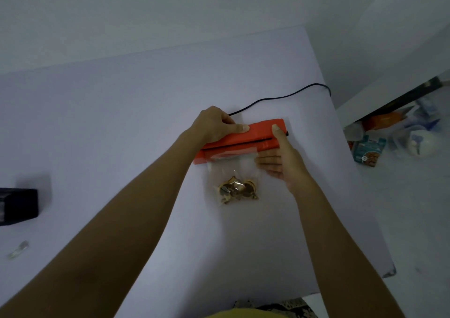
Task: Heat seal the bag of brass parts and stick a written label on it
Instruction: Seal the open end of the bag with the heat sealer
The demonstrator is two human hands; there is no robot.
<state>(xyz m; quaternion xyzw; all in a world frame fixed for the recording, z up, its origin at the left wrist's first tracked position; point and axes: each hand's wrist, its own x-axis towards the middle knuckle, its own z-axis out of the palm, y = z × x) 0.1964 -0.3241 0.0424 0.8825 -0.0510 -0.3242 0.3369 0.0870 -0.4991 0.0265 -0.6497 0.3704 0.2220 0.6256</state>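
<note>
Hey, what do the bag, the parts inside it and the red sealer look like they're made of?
The bag: thin clear plastic film, glossy; the table shows through it. The parts: yellow metal, likely brass, with bright glints. The sealer: orange-red casing, matte, probably painted metal or plastic; the look doesn't settle which.

I can read no text anywhere here. The teal box [369, 150] on the floor [414, 208] bears print, too blurred for me to make out.
</note>
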